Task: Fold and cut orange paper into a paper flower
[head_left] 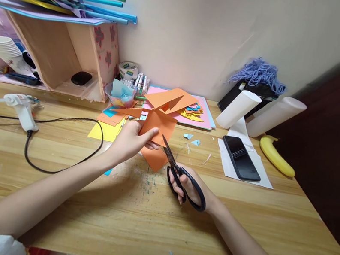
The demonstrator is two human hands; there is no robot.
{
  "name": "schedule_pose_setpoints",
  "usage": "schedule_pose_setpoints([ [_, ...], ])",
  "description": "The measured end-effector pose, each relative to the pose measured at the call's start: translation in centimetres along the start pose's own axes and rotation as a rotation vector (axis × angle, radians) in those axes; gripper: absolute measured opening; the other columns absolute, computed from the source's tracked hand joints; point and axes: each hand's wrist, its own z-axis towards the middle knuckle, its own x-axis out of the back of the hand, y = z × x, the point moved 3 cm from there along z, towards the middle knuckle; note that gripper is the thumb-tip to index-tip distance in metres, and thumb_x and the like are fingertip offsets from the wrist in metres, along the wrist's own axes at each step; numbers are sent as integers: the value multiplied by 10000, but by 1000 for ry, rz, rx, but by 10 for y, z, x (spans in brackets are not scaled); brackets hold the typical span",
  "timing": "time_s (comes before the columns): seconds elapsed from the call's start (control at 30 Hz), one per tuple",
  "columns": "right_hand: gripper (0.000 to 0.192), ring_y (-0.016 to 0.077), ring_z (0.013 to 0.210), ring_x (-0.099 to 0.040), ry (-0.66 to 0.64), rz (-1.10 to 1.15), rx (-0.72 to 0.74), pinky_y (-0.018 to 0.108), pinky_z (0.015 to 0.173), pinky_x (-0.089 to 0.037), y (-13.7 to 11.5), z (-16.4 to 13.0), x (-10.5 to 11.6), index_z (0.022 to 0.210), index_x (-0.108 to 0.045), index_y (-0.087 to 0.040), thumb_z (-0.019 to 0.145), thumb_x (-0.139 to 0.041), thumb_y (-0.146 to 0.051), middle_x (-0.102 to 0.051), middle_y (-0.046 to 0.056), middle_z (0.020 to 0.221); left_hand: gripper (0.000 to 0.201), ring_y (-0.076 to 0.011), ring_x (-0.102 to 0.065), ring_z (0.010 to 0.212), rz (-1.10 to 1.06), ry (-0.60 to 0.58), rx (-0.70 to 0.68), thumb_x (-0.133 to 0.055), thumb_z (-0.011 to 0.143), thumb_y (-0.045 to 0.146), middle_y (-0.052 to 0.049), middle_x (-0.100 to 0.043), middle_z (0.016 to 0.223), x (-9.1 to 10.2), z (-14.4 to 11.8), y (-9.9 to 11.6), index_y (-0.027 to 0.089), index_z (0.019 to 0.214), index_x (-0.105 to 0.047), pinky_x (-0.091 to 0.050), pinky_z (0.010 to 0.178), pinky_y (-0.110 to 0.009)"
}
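My left hand [133,139] is closed on a partly cut, folded sheet of orange paper [161,125], thumb on top and fingers beneath. Flaps of the paper spread out to the left, the back and the right. In my right hand [191,185] is a pair of black-handled scissors [174,166], fingers through the loops. The blades point up and left, their tips at the lower right edge of the orange paper. Whether they are cutting into it I cannot tell. Just below the left hand, another orange corner [155,160] shows above the table.
A white glue gun [24,112] with a looping black cable lies left. Behind are a cup of scraps [119,95], coloured sheets [204,116] and a cardboard box [99,59] topped with paper flowers. A phone [241,157], white rolls [238,108] and a banana [276,156] are right.
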Motion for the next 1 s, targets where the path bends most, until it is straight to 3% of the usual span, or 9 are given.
schedule_pose_setpoints([
  [0.4, 561, 42, 305, -347, 64, -56, -6, 159, 285, -345, 11, 1, 6, 748, -409, -192, 666, -492, -741, -385, -94, 444, 154, -182, -686, 592, 7, -8, 44, -576, 811, 242, -80, -689, 665, 2, 3, 1, 96, 829, -531, -565, 543, -245],
  [0.53, 580, 43, 303, -349, 64, -82, 4, 162, 285, -345, 5, 0, 5, 745, -405, -191, 664, -460, -762, -383, -90, 453, 261, -121, -598, 425, 136, -44, 17, -492, 856, 344, -53, -668, 570, 4, 2, 0, 123, 717, -505, -487, 437, -211],
  [0.67, 630, 43, 322, -335, 17, -67, 25, 178, 303, -379, -1, 0, -1, 740, -396, -187, 649, -380, -810, -362, -90, 460, 381, -69, -454, 321, 342, -3, -19, -436, 872, 397, -11, -606, 446, 5, -3, 5, 154, 580, -455, -368, 393, -188],
  [0.8, 690, 47, 351, -333, -9, 40, 11, 203, 356, -434, 5, 2, -5, 757, -405, -187, 588, -344, -853, -356, -94, 468, 452, -82, -429, 333, 453, -22, -41, -412, 868, 440, 2, -579, 412, 0, -7, 6, 161, 519, -481, -372, 448, -215],
  [1.0, 674, 42, 365, -327, 5, 43, 37, 184, 359, -412, 10, 3, -4, 757, -415, -181, 607, -364, -836, -355, -90, 486, 490, -100, -440, 357, 488, -26, -133, -376, 876, 454, 17, -531, 371, -2, -7, 1, 163, 513, -529, -366, 494, -227],
])
